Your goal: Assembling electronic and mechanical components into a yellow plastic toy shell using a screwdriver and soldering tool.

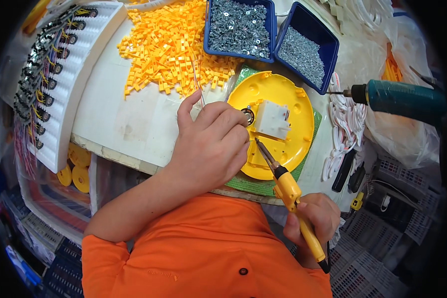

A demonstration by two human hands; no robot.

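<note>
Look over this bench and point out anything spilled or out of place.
The small yellow pieces lie heaped loose on the white tabletop, with strays at the edges, while the small metal parts sit in blue bins. It looks untidy, though possibly deliberate.

I can read no words anywhere: the small lettering (pixel 162 274) on my orange shirt (pixel 198 228), below my left hand (pixel 211 141), is too faint (orange on orange, mere squiggles to my eye)
</note>
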